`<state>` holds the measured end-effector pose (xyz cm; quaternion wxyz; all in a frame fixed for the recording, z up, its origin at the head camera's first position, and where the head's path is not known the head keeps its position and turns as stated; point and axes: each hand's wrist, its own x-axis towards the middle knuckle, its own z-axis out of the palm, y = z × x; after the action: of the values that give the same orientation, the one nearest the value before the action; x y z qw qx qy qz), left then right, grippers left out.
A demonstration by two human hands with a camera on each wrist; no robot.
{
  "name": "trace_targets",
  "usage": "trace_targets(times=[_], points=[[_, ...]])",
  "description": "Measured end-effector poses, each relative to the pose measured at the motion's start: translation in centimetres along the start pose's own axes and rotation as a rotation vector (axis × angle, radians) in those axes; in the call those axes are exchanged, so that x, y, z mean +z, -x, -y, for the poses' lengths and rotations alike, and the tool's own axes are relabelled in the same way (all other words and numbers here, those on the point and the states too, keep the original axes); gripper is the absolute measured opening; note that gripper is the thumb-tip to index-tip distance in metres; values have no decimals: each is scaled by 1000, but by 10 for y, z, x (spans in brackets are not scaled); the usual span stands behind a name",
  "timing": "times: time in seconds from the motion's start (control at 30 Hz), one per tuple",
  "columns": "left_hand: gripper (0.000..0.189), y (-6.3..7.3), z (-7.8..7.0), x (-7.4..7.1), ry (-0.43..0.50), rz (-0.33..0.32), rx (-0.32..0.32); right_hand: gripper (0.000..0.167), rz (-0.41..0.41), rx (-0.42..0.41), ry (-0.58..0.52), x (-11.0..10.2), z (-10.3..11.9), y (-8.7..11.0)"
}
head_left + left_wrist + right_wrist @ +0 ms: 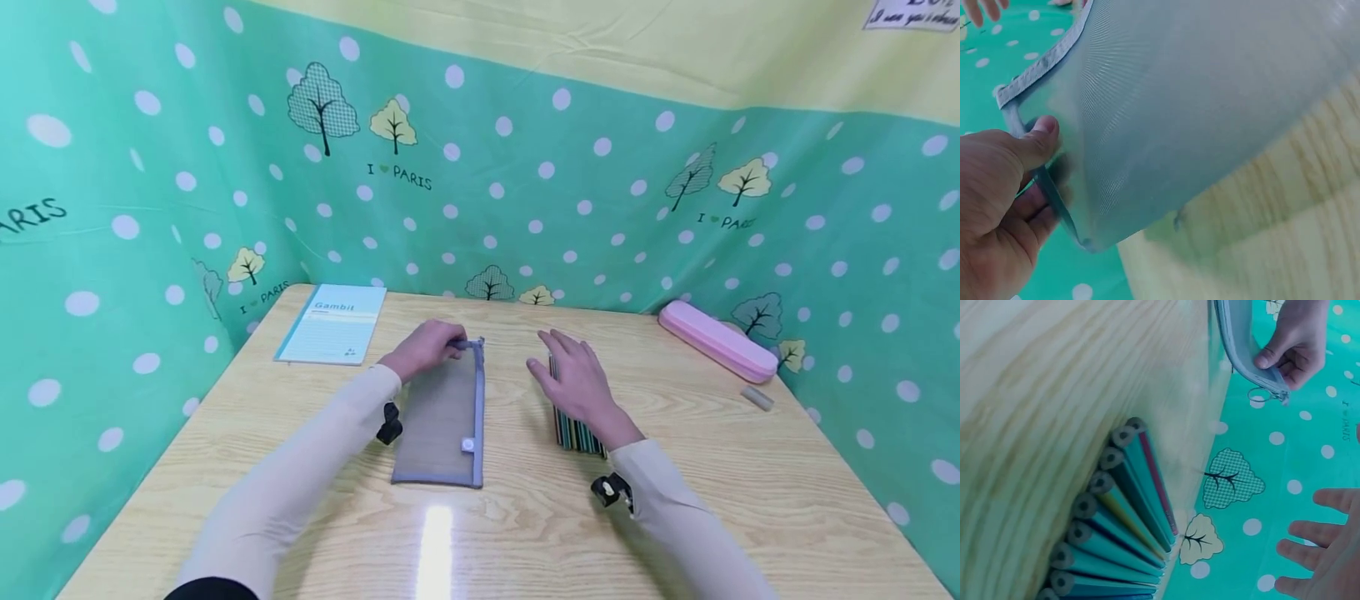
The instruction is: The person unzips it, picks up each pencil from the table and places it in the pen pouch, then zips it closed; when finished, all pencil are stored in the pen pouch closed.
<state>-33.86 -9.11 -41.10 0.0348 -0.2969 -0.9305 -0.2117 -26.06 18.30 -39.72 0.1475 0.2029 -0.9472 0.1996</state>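
Note:
A grey mesh zipper pouch (438,421) with a bluish zip edge down its right side lies toward the middle of the table. My left hand (429,348) pinches its far end between thumb and fingers; in the left wrist view the mesh (1197,119) slants up off the wood. To the right, several pencils (1125,506) lie side by side in a row, their flat round ends showing. Over them hovers my right hand (576,382), fingers spread and holding nothing, hiding part of the row in the head view.
At the back left lies a light blue notebook (332,325). A pink pencil case (716,342) sits at the back right, with a small grey bar (757,397) in front of it. Green dotted cloth (510,200) hangs behind and beside the wooden table (525,533).

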Motion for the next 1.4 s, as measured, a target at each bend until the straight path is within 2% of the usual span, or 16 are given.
trace_targets(times=[0.2, 0.33, 0.57, 0.73, 1.0, 1.13, 1.4], points=[[23, 4, -10, -11, 44, -12, 123, 52, 4, -20, -122, -1, 6, -6], [25, 5, -19, -15, 63, 8, 153, 47, -7, -44, -201, 1, 11, -10], [25, 5, -26, -17, 67, 13, 127, 48, 44, -61, -266, 10, 23, -20], [23, 6, -26, -18, 79, -9, 144, 46, 63, -46, -282, 18, 29, -24], [24, 4, -25, -17, 111, -15, 131, 28, -33, -61, -270, 24, 33, -28], [23, 3, -25, -16, 129, -21, 124, 26, -84, -67, -264, 26, 31, -29], [25, 2, -24, -14, 124, -9, 100, 21, -96, -69, -302, 31, 28, -30]])
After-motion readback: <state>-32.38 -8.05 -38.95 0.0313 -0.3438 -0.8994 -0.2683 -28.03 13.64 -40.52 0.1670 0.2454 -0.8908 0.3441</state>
